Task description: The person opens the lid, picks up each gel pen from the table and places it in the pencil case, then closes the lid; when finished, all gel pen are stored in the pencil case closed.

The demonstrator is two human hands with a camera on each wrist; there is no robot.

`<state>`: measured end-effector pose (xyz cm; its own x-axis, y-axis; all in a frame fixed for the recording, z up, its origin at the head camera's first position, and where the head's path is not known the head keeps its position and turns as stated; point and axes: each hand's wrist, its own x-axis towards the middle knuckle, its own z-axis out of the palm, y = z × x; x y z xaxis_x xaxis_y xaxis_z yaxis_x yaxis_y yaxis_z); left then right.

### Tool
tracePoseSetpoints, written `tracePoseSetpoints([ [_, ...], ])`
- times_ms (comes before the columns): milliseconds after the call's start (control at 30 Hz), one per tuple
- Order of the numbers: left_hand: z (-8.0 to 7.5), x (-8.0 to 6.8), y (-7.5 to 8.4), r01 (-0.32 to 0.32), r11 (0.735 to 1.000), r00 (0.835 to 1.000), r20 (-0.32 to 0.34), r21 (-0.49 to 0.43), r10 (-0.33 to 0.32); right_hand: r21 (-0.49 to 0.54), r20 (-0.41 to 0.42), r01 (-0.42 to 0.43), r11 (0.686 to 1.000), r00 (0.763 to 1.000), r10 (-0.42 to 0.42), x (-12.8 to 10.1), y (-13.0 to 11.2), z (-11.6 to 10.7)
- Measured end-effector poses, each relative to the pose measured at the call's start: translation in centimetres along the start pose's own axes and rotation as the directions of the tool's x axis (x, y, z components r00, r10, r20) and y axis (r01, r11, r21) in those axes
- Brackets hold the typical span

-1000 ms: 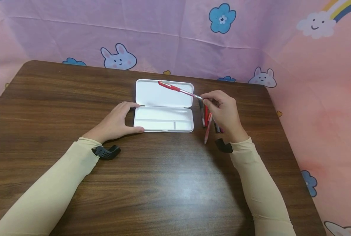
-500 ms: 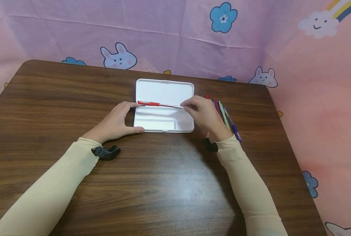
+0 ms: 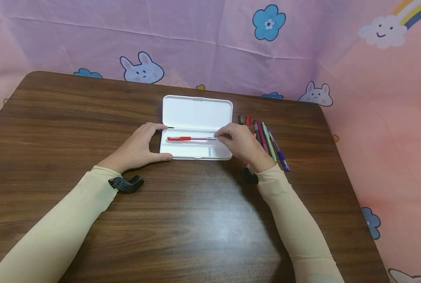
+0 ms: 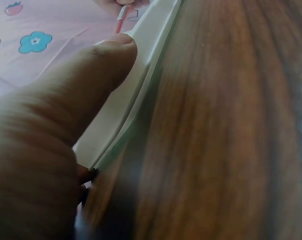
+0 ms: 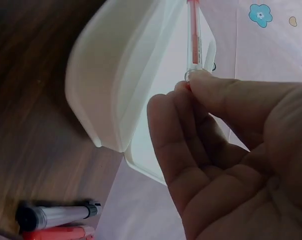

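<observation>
Two fingers (image 5: 210, 90) around red pen (image 3: 187, 138)

Red pen (image 3: 187, 138) now inside case (image 3: 196, 151).

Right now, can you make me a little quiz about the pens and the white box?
1. Which hand pinches the red pen?
2. True or false: the white pencil case is closed.
3. Where do the other pens lie: A) inside the case, B) on the table beside the right hand, C) under the left hand?

Key: 1. The right hand. 2. False, its lid is open. 3. B.
</observation>
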<state>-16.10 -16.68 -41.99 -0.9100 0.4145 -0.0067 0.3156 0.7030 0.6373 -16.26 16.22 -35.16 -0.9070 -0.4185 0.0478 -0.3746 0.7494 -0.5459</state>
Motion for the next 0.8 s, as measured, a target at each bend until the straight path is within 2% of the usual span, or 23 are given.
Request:
tracePoseSetpoints([
  [300,0.06,0.11,0.15,0.001,1.0,1.0,0.005,0.001,-0.001,-0.02,0.039,-0.018,1.0,0.999,0.019,0.13,0.45,0.33],
  [533,0.12,0.29,-0.02,-0.01,1.0,1.0,-0.004,0.006,0.01,-0.14,0.078,-0.044,0.989,0.995,0.055,0.36,0.54,0.52],
  [800,0.13,0.16,0.08,-0.014,1.0,1.0,-0.005,-0.001,0.014,-0.147,0.093,-0.039,0.988,0.994,0.053,0.43,0.82,0.85],
])
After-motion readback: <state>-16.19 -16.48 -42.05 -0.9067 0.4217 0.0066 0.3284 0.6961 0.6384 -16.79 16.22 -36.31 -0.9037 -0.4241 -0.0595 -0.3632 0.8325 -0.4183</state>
